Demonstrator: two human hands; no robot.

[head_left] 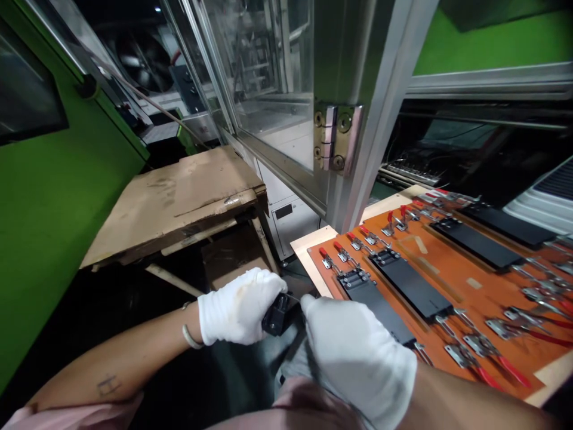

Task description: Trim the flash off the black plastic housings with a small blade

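Observation:
Both my hands wear white gloves. My left hand (239, 307) grips a small black plastic part (276, 315) at the lower middle of the view. My right hand (358, 352) is closed around the other side of that part, fingers meeting the left hand's. To the right lies an orange jig board (474, 283) carrying several flat black panels (409, 285) held by red-handled toggle clamps (496, 364). The nearest panel (378, 307) lies just past my right hand.
A worn cardboard-topped stand (179, 200) sits at the left middle beside a green machine wall (49, 221). An aluminium-framed glass door (268, 77) with a metal hinge (335, 137) rises ahead. A white cabinet (290, 218) stands under it.

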